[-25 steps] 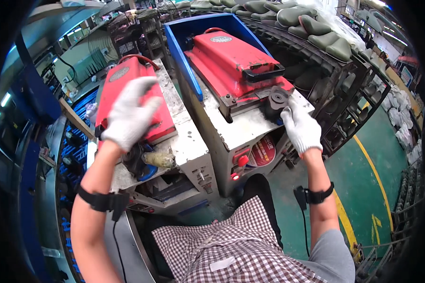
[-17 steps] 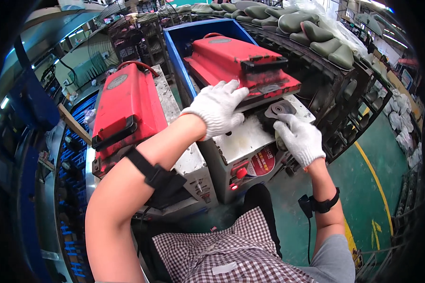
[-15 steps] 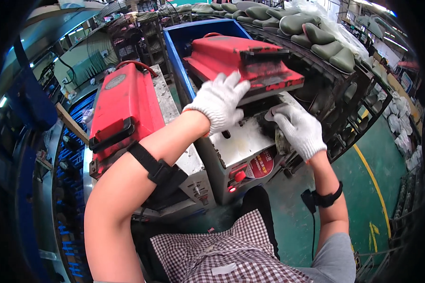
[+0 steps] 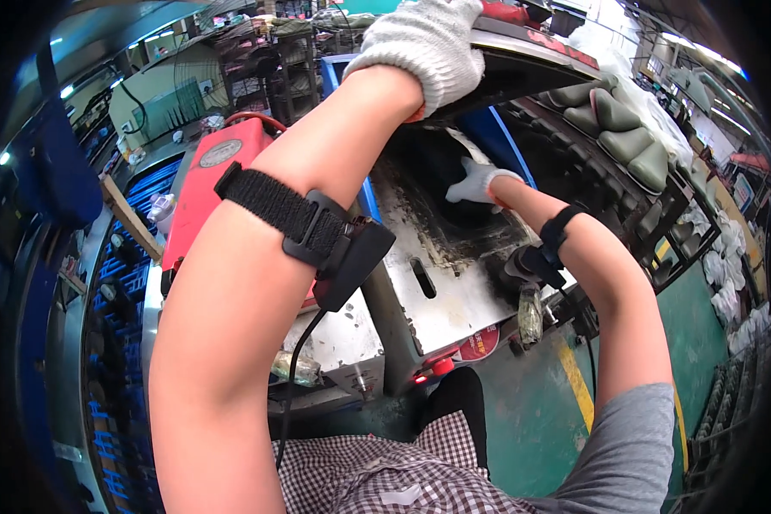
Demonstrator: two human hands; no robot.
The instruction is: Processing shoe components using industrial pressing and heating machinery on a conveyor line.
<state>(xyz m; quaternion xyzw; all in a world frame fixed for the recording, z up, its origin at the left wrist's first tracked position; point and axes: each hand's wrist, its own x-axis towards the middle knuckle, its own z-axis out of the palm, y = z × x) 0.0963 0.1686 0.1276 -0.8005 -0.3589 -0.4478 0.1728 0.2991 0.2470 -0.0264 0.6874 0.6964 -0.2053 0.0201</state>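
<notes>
My left hand (image 4: 428,53), in a white knit glove, is at the raised red lid (image 4: 565,50) of a machine. Its fingers close around the lid's edge, partly cut off by the top of the picture. Below the lid, the machine's dark, blackened opening (image 4: 424,176) lies exposed in a metal top plate (image 4: 433,308). My gloved right hand (image 4: 473,183) reaches into this opening from the right, its visible thumb and fingers apart. I make out nothing held in it, though shadow hides some of the hand. Black straps with small black devices sit on both forearms.
On the left stands a second machine with a red lid (image 4: 231,171). Several green padded pieces (image 4: 617,116) lie on a dark rack at the right. A red knob (image 4: 442,367) is on the machine's front. Yellow lines mark the green floor (image 4: 531,403).
The red lid has swung upward with my left hand, uncovering the dark opening. My right hand has moved from the machine's front right edge forward and inward, into that opening.
</notes>
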